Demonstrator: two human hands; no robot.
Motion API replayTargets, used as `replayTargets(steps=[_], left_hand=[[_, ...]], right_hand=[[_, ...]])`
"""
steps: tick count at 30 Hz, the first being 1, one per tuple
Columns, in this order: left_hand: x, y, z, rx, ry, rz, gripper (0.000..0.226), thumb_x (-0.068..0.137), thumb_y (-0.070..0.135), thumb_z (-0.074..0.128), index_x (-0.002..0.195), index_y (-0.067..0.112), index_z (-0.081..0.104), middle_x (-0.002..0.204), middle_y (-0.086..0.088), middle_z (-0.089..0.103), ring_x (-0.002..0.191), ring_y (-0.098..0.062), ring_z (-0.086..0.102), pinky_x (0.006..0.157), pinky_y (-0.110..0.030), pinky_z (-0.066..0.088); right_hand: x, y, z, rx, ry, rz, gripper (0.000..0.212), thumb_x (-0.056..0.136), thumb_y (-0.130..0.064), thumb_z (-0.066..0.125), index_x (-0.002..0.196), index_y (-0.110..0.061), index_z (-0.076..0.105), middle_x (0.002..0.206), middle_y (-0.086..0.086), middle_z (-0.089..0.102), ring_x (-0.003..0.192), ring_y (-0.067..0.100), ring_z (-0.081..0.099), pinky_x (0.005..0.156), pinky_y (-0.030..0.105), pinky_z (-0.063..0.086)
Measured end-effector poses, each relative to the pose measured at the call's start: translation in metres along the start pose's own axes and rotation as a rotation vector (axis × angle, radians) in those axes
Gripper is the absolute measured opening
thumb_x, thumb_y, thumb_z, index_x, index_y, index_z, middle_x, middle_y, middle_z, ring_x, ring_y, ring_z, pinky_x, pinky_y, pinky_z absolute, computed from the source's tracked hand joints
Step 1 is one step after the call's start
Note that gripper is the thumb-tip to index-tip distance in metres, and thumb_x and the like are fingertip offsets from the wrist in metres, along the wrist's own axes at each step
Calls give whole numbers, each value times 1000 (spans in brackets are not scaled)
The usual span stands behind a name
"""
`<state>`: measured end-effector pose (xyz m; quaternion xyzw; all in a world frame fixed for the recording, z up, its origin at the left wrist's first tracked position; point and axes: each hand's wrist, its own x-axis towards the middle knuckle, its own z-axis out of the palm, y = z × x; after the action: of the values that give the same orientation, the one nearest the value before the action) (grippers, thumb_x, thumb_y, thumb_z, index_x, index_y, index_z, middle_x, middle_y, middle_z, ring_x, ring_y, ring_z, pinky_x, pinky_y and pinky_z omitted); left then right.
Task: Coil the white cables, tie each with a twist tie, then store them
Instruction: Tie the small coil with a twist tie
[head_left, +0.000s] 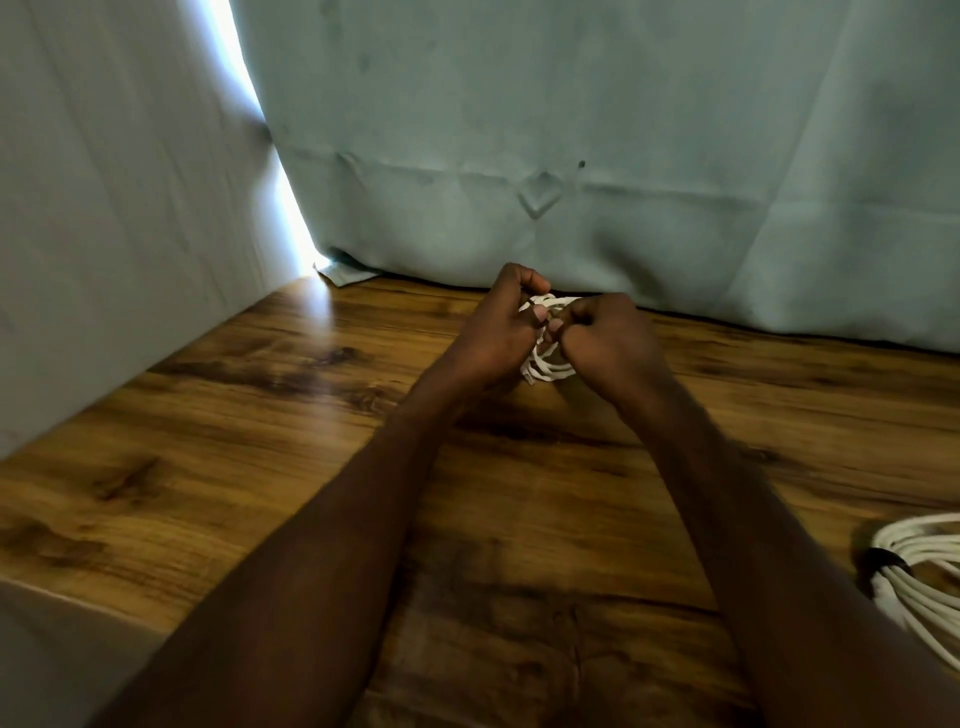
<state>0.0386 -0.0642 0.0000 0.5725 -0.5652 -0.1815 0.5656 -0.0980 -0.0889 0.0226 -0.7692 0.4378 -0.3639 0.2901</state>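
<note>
Head view: both arms reach out over the wooden counter (270, 457). Left hand (501, 332) and right hand (605, 338) meet at the far middle, fingers curled around a small white coil (550, 366) held between them, just above the wood. Near the right edge lies a second coil (919, 566), bound by a dark tie (883, 557). Curtains (571, 130) hang behind.

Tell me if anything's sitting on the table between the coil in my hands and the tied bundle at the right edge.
Nothing visible: only bare wooden table lies between the held coil and the tied bundle.
</note>
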Motion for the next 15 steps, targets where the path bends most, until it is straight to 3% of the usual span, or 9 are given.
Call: replayTargets(steps=[3, 5, 8, 10, 13, 15], left_hand=[[0, 3, -3, -32, 53, -33, 26, 102, -3, 52, 126, 4, 47, 100, -7, 56, 78, -7, 57, 59, -12, 49], [1, 3, -3, -24, 70, -42, 27, 101, -2, 54, 127, 4, 46, 98, -9, 55, 76, -7, 57, 58, -13, 49], [1, 2, -4, -1, 90, -38, 21, 101, 0, 56, 120, 7, 49, 94, -2, 57, 75, -1, 58, 62, -12, 48], [1, 0, -4, 18, 87, -19, 15, 101, 3, 58, 113, 11, 53, 92, 0, 61, 80, -6, 61, 69, -23, 51], [-1, -5, -4, -12, 60, -3, 7, 101, 9, 60, 108, 10, 58, 99, -9, 69, 88, -17, 68, 76, -42, 58], [-2, -6, -6, -57, 14, -3, 8, 101, 11, 60, 109, 11, 62, 101, -12, 71, 86, -19, 70, 78, -46, 60]], right_hand=[[2, 0, -1, 27, 5, -37, 16, 93, -18, 66, 85, -20, 79, 56, -12, 62, 56, -1, 57, 58, 23, 40], [3, 1, 0, 51, 14, -44, 16, 94, -18, 67, 85, -19, 80, 50, -14, 59, 49, -3, 54, 56, 22, 38], [3, 2, 4, 92, 30, -55, 16, 93, -18, 67, 83, -18, 80, 64, -7, 68, 60, 4, 59, 64, 26, 45], [1, 4, 5, 121, 43, -48, 15, 93, -21, 67, 85, -18, 80, 70, -3, 73, 68, 11, 66, 67, 30, 49], [-3, 0, 3, 129, 100, -61, 10, 92, -22, 70, 87, -19, 78, 65, -2, 73, 63, 8, 68, 62, 29, 52], [-4, -8, -3, 353, 119, -40, 10, 95, -12, 68, 102, -16, 74, 63, 1, 70, 56, 7, 67, 57, 25, 52]])
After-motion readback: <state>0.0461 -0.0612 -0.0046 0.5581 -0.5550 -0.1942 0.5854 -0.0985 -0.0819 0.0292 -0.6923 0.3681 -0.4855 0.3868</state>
